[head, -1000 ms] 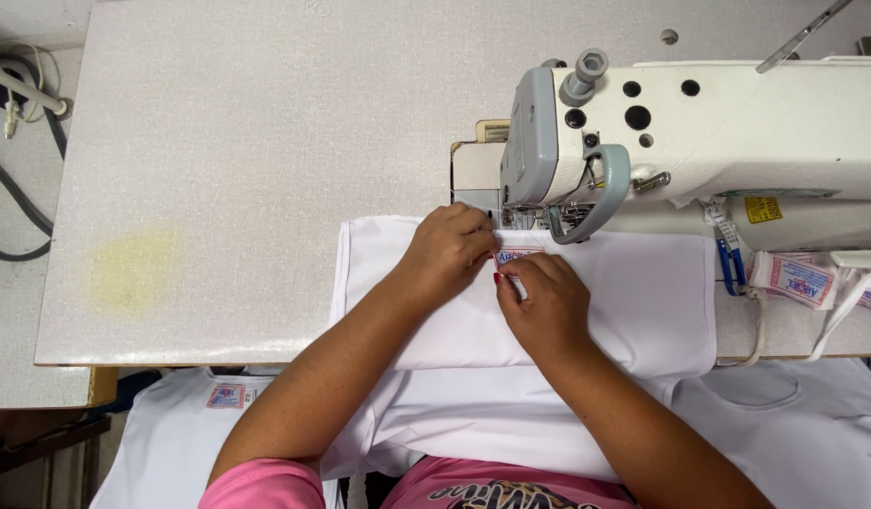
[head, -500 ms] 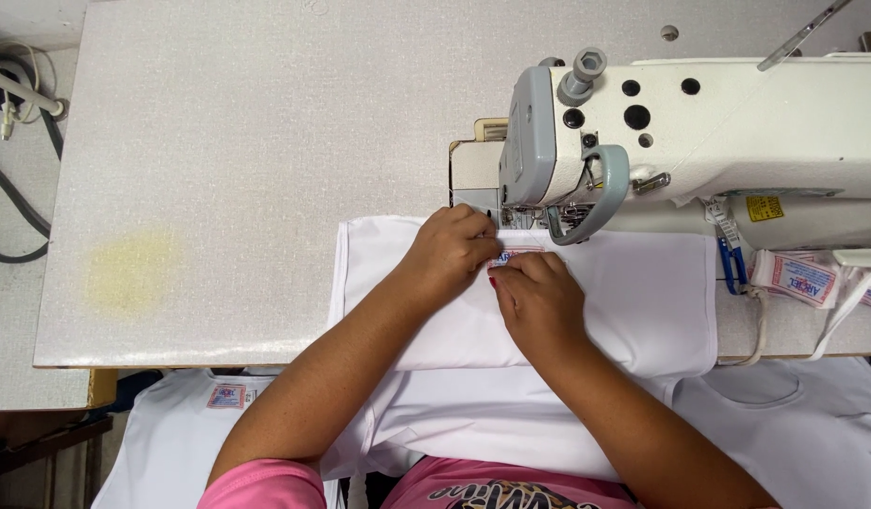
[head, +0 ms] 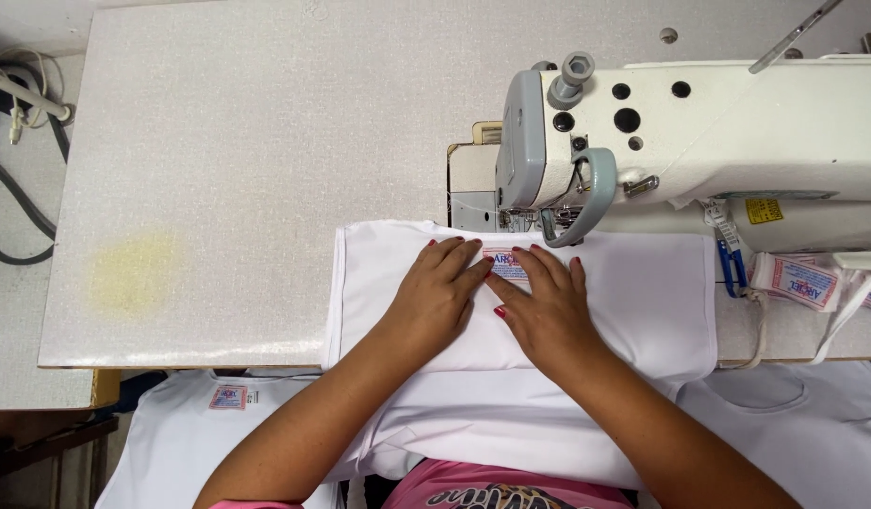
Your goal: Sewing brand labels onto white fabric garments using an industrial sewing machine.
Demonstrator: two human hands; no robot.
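Pressing label (head: 504, 263), sewing machine (head: 681, 141) ahead, snips (head: 731, 259) right

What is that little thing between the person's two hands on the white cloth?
A small sewn-in label lies between the left hand and right hand, flat on the white cloth, seen from the head camera.

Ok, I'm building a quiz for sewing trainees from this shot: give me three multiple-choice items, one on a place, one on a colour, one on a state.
1. Where is the small label?
A. on the white fabric, between both hands
B. on the bare table
C. on top of the sewing machine

2. What colour are the snips' handles?
A. red
B. blue
C. green

3. How are the left hand and right hand?
A. clenched in fists
B. lifted off the fabric
C. flat, fingers spread

Key: 1 A, the fingertips frame it near the sewing machine; 2 B, blue handles right of the fabric; 3 C, palms press down.
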